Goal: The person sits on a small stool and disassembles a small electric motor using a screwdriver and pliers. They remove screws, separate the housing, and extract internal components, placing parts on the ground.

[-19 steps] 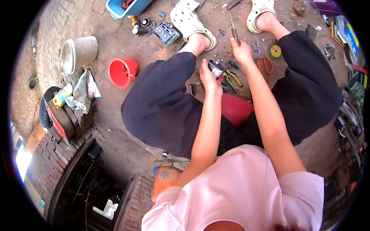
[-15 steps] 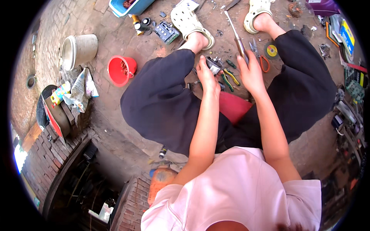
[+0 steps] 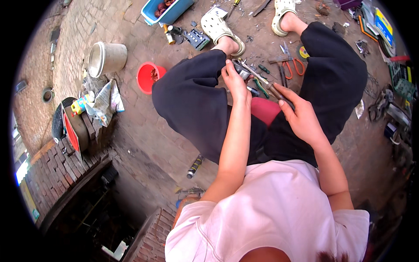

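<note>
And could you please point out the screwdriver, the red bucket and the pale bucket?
Screwdriver [image 3: 274,91], head view: its brown handle.
Red bucket [image 3: 143,79], head view: inner wall.
Pale bucket [image 3: 116,57], head view: outer side.

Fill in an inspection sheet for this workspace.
Surface: paved ground, littered around the feet.
Work items: screwdriver, its blade over the dark device; contact unclear.
Clutter: scissors and green pliers beyond the hands; red bucket and blue tub to the left.
Hands: left holds the device; right grips the screwdriver's handle.
Cables: cannot tell; right edge too blurred.
Surroundings: pale pail and tyre at far left.
</note>
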The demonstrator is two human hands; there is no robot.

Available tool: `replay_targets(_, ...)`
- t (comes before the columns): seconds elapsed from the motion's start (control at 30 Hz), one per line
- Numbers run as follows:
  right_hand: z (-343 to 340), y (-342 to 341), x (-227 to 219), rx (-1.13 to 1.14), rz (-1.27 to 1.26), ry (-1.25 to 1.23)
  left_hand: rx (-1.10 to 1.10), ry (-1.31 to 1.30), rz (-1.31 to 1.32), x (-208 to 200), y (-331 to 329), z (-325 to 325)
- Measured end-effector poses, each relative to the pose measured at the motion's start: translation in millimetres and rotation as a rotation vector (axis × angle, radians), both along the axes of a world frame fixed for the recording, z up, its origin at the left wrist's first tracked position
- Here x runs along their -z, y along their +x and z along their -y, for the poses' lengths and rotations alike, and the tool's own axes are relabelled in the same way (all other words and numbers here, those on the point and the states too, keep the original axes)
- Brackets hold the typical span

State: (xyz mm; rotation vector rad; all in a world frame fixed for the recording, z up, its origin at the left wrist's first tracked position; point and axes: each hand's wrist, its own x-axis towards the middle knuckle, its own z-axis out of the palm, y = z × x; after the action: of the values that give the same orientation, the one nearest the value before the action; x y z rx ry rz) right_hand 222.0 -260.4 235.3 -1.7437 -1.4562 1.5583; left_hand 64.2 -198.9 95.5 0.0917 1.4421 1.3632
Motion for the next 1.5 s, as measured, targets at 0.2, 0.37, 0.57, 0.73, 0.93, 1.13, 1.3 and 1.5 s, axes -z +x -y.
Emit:
replay_targets(0.2,16.7,0.9,12.3,0.179,-0.271,-0.263,-0.023,0.067,-0.023,-1.7,3.7,8.9)
replay_targets(0.37,15.7,5.3,11.7,0.481,-0.662,-0.644,0.018,0.203,-0.062,13.1,1.4,8.1)
replay_targets(0.57,13.3,-0.1,18.9,0.509,-0.620,-0.640,0.097,0.205,-0.108,18.2,1.8,2.1)
replay_targets(0.73,12.7,-16.2,18.3,0.593,-0.574,-0.645,0.084,0.254,-0.152,27.1,2.8,-0.2)
replay_targets(0.93,13.4,-20.9,27.6,0.529,-0.482,-0.545,0.112,0.227,-0.166,26.5,-0.4,-0.9)
replay_targets(1.13,20.7,-33.4,41.0,0.634,-0.577,-0.566,0.068,0.214,-0.153,22.1,-0.6,-2.3)
replay_targets(1.3,34.1,-50.4,46.9,0.661,-0.541,-0.404,0.016,0.228,-0.195,14.3,3.4,-6.6)
replay_targets(1.5,47.6,-68.6,52.2,0.691,-0.479,-0.237,-0.039,0.242,-0.253,40.1,-5.3,-8.3)
